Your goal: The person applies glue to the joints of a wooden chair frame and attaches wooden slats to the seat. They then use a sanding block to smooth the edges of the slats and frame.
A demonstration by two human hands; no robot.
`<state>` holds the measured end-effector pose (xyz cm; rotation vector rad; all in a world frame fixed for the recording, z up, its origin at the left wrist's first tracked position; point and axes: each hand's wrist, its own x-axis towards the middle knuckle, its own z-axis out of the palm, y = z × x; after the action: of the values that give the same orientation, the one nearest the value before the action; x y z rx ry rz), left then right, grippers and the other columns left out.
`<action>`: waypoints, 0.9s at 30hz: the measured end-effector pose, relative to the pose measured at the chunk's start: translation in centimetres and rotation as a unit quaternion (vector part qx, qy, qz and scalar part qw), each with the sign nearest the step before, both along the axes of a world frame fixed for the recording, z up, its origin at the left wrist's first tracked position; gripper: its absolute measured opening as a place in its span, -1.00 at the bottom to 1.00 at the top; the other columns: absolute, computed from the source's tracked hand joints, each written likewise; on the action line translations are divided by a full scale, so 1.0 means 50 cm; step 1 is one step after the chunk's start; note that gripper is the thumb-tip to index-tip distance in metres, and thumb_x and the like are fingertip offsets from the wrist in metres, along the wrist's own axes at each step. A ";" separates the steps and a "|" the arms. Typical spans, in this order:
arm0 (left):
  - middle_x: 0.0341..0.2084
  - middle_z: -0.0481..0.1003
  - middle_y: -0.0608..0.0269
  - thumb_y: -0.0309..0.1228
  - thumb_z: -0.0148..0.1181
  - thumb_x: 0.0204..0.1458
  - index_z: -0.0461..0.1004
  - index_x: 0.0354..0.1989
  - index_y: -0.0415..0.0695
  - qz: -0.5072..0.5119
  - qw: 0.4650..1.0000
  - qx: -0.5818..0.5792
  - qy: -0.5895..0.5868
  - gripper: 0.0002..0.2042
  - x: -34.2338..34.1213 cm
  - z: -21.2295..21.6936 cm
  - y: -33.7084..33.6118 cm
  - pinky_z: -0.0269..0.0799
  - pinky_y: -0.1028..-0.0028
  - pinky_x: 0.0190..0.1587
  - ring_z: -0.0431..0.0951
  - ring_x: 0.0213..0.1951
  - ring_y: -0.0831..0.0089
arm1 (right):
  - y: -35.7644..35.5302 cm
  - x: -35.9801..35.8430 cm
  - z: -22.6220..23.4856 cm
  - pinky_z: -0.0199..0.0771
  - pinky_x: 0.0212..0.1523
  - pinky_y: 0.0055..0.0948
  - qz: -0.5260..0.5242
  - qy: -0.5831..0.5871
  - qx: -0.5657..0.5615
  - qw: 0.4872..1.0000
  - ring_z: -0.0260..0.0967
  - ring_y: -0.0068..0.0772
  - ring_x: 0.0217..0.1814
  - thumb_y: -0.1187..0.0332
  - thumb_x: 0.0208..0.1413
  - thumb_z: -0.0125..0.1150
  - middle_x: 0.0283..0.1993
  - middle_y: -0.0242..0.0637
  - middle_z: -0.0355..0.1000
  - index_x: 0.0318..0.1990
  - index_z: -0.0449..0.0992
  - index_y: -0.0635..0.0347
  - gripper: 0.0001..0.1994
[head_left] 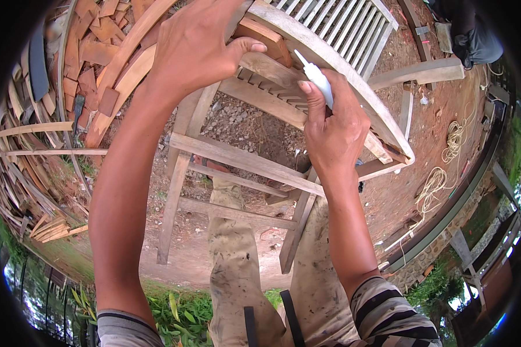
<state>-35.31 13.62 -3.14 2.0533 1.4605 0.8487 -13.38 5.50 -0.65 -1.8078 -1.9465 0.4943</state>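
In my right hand [336,124] is a slim white glue bottle [318,81] with a long pointed nozzle, tilted up and to the left. Thumb and fingers close around its body. The nozzle tip is close to a reddish-brown wood block [266,37] set in the corner of a weathered wooden chair frame [246,151]. My left hand [200,49] is at the upper left of that frame, its thumb stretched towards the block. Its other fingers curl over the frame edge and are mostly hidden. The chair stands over bare ground in front of my legs, its slats facing away.
A slatted wooden panel [336,26] lies beyond the chair. Wood offcuts [98,49] and curved strips [35,173] are piled at left, with a dark brush [78,110] among them. Coiled cord [434,188] lies at right. Another person's dark clothing [477,43] shows at upper right.
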 end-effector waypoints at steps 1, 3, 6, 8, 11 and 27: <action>-0.06 0.56 0.06 -0.46 0.54 -0.20 0.50 0.12 -0.12 -0.002 1.000 0.014 0.003 -0.40 0.001 -0.004 0.001 0.54 0.19 0.03 0.60 0.02 -0.01 | 0.007 -0.001 -0.001 0.53 -0.35 -0.08 0.011 0.006 0.005 1.000 0.56 0.13 -0.34 0.32 0.31 0.35 -0.28 -0.01 0.57 0.01 0.54 0.22 -0.77; -0.07 0.56 0.06 -0.46 0.54 -0.20 0.49 0.12 -0.13 0.002 1.000 -0.001 0.020 -0.40 0.006 0.002 0.002 0.54 0.20 0.02 0.60 0.01 -0.01 | 0.012 -0.005 0.001 0.53 -0.35 -0.06 0.019 0.012 0.005 1.000 0.56 0.14 -0.34 0.34 0.32 0.34 -0.29 0.00 0.56 0.01 0.53 0.22 -0.78; -0.09 0.55 0.07 -0.44 0.54 -0.19 0.48 0.12 -0.14 0.006 0.999 0.001 0.038 -0.40 0.009 0.003 0.001 0.55 0.20 0.02 0.60 -0.02 0.00 | 0.014 -0.009 0.001 0.52 -0.35 -0.05 0.013 0.014 0.001 1.000 0.56 0.15 -0.34 0.35 0.32 0.32 -0.30 0.01 0.56 0.01 0.52 0.23 -0.79; -0.09 0.55 0.06 -0.41 0.54 -0.18 0.48 0.12 -0.14 0.001 0.999 0.014 0.039 -0.40 0.006 0.003 0.001 0.55 0.20 0.03 0.60 -0.01 0.00 | 0.013 -0.007 -0.004 0.51 -0.36 -0.05 0.012 0.016 0.007 1.000 0.57 0.15 -0.34 0.35 0.33 0.31 -0.29 0.01 0.56 0.00 0.52 0.23 -0.79; -0.06 0.54 0.03 -0.36 0.55 -0.16 0.48 0.13 -0.13 -0.010 0.999 0.025 0.027 -0.40 -0.002 -0.011 0.007 0.52 0.18 0.10 0.58 0.04 -0.02 | 0.010 -0.005 0.007 0.51 -0.38 -0.05 0.014 -0.007 -0.036 0.999 0.56 0.16 -0.35 0.34 0.33 0.31 -0.31 0.01 0.56 -0.02 0.52 0.25 -0.79; -0.03 0.59 0.13 -0.33 0.66 -0.16 0.49 0.07 -0.10 -0.039 0.986 -0.134 -0.096 -0.41 -0.015 -0.007 0.036 0.45 0.27 0.24 0.56 0.11 0.19 | 0.091 0.000 -0.006 0.34 -0.15 -0.14 0.011 0.087 0.019 0.996 0.42 -0.03 -0.33 0.22 0.47 0.12 -0.37 -0.11 0.48 -0.06 0.50 0.26 -0.75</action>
<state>-36.05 15.43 -3.50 1.7669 1.3029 0.7495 -13.36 10.05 -0.94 -1.6627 -1.8462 0.5982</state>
